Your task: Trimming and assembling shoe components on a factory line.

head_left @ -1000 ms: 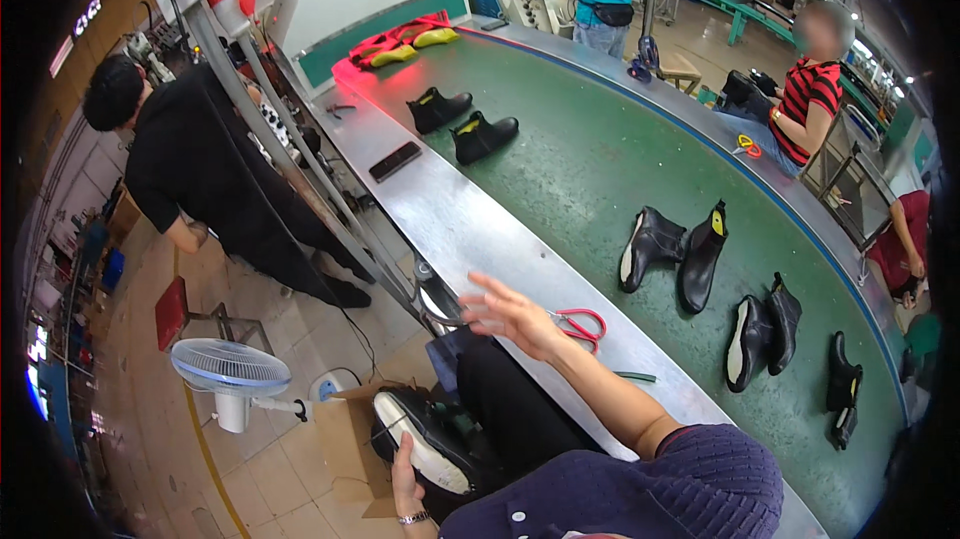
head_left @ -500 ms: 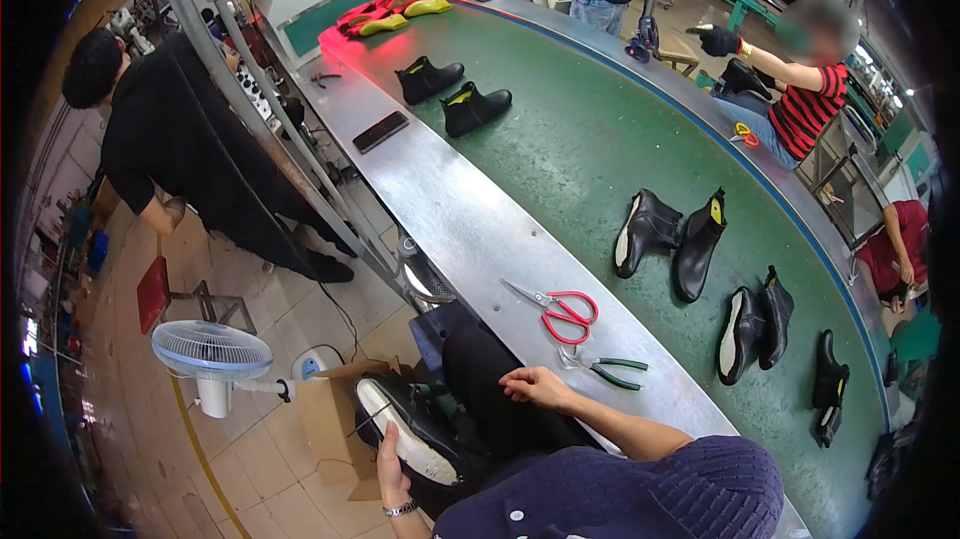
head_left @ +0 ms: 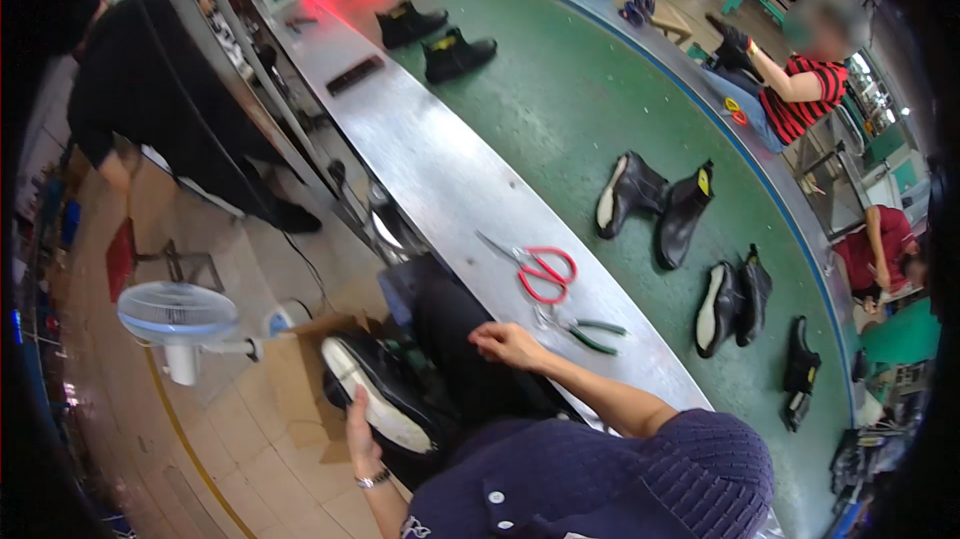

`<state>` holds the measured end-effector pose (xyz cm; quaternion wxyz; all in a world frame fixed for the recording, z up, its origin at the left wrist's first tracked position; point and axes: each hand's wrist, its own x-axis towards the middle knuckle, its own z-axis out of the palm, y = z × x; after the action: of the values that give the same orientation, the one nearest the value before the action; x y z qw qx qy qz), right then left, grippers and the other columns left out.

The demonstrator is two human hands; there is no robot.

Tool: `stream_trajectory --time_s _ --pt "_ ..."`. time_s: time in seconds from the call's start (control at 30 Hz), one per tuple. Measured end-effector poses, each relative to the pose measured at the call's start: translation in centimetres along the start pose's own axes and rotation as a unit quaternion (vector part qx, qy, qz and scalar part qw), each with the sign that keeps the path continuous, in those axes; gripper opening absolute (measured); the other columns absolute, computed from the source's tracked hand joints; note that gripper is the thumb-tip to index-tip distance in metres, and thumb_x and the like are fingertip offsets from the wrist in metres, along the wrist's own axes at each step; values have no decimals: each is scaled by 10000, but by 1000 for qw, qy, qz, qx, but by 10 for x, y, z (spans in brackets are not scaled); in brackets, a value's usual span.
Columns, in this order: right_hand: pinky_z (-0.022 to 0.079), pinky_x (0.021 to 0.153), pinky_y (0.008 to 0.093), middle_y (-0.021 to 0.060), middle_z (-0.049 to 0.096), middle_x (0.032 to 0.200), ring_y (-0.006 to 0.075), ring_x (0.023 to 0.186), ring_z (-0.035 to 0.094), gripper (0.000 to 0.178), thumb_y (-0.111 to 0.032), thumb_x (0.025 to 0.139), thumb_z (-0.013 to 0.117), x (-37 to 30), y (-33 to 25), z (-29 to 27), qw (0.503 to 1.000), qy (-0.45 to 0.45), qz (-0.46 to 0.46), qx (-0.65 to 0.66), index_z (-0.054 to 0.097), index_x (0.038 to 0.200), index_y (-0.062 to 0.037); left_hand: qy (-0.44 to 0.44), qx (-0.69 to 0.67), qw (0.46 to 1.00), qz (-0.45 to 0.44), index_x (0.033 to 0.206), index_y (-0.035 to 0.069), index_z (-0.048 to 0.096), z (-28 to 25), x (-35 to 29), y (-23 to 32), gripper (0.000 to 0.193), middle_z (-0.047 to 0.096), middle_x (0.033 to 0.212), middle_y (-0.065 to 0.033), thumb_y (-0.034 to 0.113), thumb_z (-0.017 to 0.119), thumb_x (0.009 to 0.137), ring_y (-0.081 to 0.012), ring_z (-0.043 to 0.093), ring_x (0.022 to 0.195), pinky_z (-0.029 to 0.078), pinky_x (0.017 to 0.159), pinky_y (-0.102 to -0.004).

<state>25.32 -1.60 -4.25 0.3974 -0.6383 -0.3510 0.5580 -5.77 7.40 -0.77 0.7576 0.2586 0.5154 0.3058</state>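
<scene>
My left hand (head_left: 364,439) grips a black boot (head_left: 398,397) by the side of its off-white sole, which is tilted up over my lap. A thin line crosses the sole near the toe. To the right of the boot, above my thigh and close to the metal table edge, my right hand (head_left: 508,346) has its fingers curled together; what they hold, if anything, is too small to make out. Red-handled scissors (head_left: 545,273) and green-handled pliers (head_left: 592,332) lie on the metal edge just beyond my right hand.
Several black boots (head_left: 686,217) stand or lie along the green conveyor belt (head_left: 560,139). A dark phone (head_left: 355,75) rests on the metal border (head_left: 420,169). Left of me are an open cardboard box (head_left: 300,379) and a white fan (head_left: 178,314). Co-workers stand or sit around the line.
The whole view has shifted, so the belt and tools sit higher and further left. Both my hands keep nearly the same pose. The co-worker in stripes has drawn in an outstretched arm.
</scene>
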Motion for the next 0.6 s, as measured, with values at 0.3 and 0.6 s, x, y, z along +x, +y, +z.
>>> stream_trajectory --time_s 0.3,0.6 --pt "513 670 270 44 670 821 124 694 637 236 -189 942 556 -5 -12 3 999 10 -2 -33 664 1086 -38 -9 -8 1000 10 1315 -19 496 -11 6 -2 584 579 1261 -94 414 601 938 -189 554 1120 432 966 -318" --pt "493 752 260 59 663 868 128 820 623 247 -196 944 595 -33 -88 7 980 -166 -38 98 669 1089 -10 -5 -6 1000 27 1341 -19 467 -9 4 -7 595 574 1276 -111 408 588 945 -216 560 1132 440 975 -334"
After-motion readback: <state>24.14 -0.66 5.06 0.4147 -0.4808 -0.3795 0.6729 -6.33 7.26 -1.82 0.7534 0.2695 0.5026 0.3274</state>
